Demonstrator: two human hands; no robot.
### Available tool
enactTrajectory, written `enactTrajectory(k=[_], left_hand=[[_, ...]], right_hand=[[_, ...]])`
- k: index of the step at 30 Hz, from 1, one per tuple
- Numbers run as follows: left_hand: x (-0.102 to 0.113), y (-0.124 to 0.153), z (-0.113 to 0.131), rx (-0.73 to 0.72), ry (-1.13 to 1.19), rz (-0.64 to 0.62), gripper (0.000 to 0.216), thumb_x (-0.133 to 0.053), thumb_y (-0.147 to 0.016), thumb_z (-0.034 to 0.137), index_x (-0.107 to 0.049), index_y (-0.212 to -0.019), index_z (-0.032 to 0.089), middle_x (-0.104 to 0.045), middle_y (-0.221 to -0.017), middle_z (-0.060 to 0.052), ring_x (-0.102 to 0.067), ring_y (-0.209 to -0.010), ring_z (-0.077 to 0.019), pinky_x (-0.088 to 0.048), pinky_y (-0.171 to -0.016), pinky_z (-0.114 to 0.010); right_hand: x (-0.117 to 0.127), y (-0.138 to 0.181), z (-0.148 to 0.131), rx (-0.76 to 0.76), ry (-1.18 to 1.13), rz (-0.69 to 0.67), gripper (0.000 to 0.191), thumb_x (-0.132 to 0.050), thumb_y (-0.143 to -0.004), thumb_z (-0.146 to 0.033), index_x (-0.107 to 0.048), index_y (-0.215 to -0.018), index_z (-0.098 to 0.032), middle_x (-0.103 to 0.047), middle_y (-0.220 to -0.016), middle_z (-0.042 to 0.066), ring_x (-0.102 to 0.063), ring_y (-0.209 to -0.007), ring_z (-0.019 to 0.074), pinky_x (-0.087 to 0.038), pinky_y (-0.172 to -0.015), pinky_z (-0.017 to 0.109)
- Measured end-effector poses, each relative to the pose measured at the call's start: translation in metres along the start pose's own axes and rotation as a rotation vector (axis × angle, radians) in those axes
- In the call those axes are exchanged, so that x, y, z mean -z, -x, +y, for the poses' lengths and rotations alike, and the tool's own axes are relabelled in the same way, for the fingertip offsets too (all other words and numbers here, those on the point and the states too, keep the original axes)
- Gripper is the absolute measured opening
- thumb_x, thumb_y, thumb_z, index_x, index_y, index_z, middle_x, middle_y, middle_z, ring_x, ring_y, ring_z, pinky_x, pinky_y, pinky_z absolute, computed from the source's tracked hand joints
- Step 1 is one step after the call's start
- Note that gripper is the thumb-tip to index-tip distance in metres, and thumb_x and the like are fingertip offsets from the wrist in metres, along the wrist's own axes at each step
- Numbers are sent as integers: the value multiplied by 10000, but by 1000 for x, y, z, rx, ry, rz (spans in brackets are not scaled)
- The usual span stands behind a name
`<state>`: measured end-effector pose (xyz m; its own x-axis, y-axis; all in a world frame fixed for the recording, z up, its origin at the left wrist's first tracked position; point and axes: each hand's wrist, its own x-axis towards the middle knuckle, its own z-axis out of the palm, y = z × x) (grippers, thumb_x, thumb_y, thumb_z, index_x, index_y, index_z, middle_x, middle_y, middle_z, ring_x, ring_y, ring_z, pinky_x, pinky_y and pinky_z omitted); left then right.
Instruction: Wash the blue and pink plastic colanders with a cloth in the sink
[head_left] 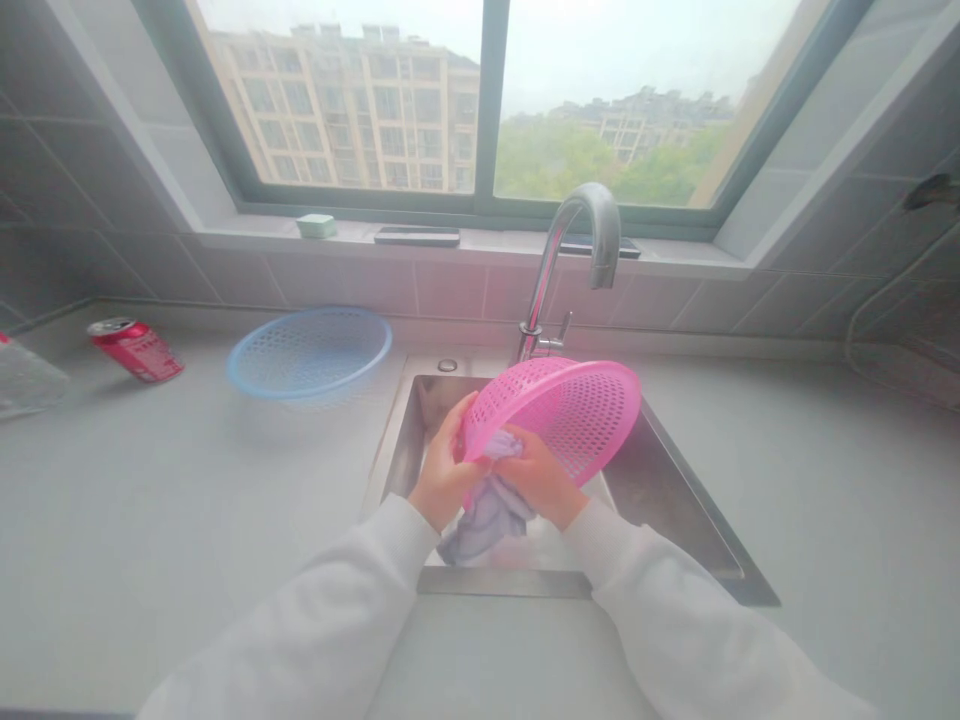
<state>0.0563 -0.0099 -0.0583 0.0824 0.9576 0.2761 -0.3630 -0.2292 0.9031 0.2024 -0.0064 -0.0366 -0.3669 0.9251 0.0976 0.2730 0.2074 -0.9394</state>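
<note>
Over the sink, a pink plastic colander [600,400] is tilted on its side, its opening turned toward the lower right. My left hand [448,465] grips the rim at its left side, fingers behind the wall and thumb in front. A pale purple-grey cloth [491,525] is bunched against the rim and hangs down into the sink. My right hand [541,475] is closed on the upper part of this cloth, pressing it to the inside of the colander near my left thumb. The fingertips of my right hand are partly hidden by the cloth.
The steel sink [682,500] is set in a pale countertop [300,520], with a curved faucet [592,215] behind it. A blue colander [311,350], a red can [139,350] and a clear plastic bottle [30,380] are on the left. A green block [316,226] sits on the windowsill.
</note>
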Motion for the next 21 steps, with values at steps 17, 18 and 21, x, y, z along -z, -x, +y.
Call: enactTrajectory(k=[17,18,21], left_hand=[[-3,0,7,40,60,155,864,-849,-647,457,-516,-1399,195,-554,-1480,-154,-480,-1415,-374,-399,-1172,-500],[-2,0,7,47,63,157,856,-847,-653,460,-517,-1396,193,-558,-1473,-154,-481,-1413,-373,-401,-1169,-501],[3,-1,5,62,49,167,823,-832,-677,474,-521,-1386,193,-573,-1449,-157,-491,-1401,-374,-426,-1142,-511]], right_hand=[[-4,0,-2,22,323,35,232,-578,-762,-141,-718,-935,-204,-741,-941,28,-651,-836,175,-441,-754,265],[-1,-1,0,-15,363,20,218,-568,-771,-142,-720,-914,-204,-743,-930,33,-654,-829,177,-440,-749,268],[15,-6,13,-179,668,-27,160,-567,-777,-147,-712,-826,-192,-743,-892,73,-658,-832,205,-425,-743,292]])
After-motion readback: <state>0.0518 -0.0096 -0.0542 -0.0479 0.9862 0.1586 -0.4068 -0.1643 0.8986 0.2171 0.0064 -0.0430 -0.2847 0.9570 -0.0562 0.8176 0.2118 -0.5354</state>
